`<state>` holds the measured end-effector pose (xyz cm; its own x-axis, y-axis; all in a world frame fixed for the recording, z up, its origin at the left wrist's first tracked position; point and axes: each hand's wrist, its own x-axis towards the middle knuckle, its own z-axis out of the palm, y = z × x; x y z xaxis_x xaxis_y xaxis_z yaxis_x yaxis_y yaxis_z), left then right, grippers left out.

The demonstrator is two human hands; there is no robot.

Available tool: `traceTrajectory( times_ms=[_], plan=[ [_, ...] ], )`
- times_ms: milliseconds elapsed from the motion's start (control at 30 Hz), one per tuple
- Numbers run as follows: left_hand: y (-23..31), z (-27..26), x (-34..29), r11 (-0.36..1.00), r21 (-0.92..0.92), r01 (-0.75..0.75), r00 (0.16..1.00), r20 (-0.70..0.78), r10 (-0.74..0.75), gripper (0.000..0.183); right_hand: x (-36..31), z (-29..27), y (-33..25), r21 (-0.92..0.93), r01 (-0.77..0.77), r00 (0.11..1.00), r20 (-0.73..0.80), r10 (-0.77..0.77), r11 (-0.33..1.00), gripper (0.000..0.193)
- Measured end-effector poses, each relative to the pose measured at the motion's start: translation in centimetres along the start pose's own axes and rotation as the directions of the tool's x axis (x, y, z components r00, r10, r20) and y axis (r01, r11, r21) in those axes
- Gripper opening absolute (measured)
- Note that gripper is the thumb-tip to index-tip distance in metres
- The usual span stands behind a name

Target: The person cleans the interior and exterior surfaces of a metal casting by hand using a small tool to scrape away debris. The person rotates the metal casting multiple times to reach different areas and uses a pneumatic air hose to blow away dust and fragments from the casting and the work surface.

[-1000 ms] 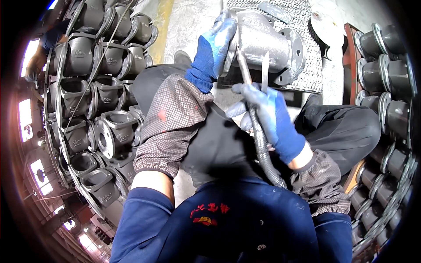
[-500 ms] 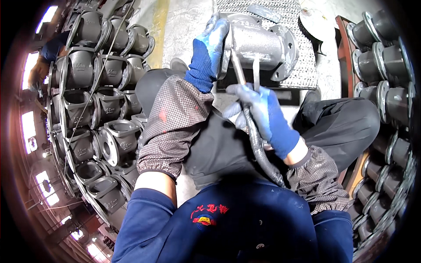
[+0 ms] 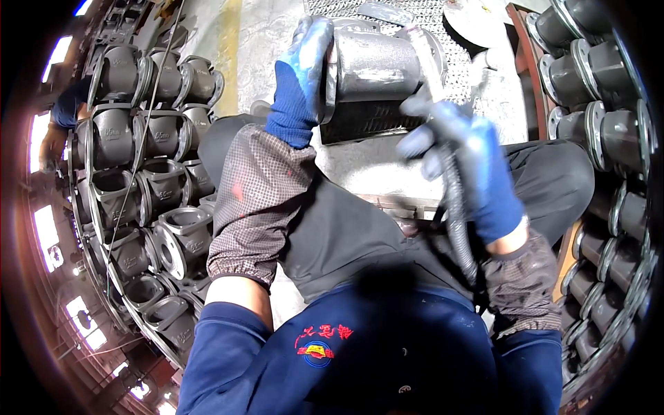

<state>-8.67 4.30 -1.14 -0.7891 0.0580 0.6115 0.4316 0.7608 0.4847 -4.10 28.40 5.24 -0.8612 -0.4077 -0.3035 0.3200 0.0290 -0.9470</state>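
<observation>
A grey flanged valve body [image 3: 377, 67] lies on its side on the textured metal work surface. My left hand [image 3: 309, 52], in a blue glove, grips the flange at its left end. In my right hand [image 3: 467, 149], also gloved, is a hose-fed hand tool with a slim shaft; motion blurs both hand and shaft. The shaft points up toward the flange at the right end of the valve body; whether it touches cannot be told. From the hand, the tool's dark ribbed hose [image 3: 456, 221] runs down toward my lap.
Stacked grey valve bodies [image 3: 114, 135] stand at the left, and more castings [image 3: 626, 142] fill a rack at the right. A flat grey piece [image 3: 386, 13] and a round pale disc [image 3: 474, 24] lie beyond the work. Another person's arm [image 3: 52, 142] shows at the far left.
My right hand with the tool has moved right, from the middle of the valve body to its right flange. The valve body and my left hand appear farther left and higher in view.
</observation>
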Motion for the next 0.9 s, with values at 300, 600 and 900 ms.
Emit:
traceTrajectory(
  times_ms=[300, 600, 900],
  plan=[
    [2.0, -1.8, -3.2, 0.911, 0.030, 0.412, 0.813, 0.439, -0.382, 0.114, 8.2, -5.2, 7.9, 0.323, -0.140, 0.849, -0.447, 0.281, 0.936, 0.024],
    [2.5, -2.4, -1.6, 0.791, -0.221, 0.571, 0.804, 0.348, -0.483, 0.099, 8.3, -5.8, 11.2, -0.375, 0.114, 0.980, -0.110, -0.166, 0.920, 0.029],
    [4.2, -2.8, -0.4, 0.696, -0.318, 0.644, 0.761, 0.360, -0.540, 0.077, 9.4, -4.1, 8.2, 0.167, -0.132, 0.940, -0.292, 0.177, 0.977, 0.031]
  ],
)
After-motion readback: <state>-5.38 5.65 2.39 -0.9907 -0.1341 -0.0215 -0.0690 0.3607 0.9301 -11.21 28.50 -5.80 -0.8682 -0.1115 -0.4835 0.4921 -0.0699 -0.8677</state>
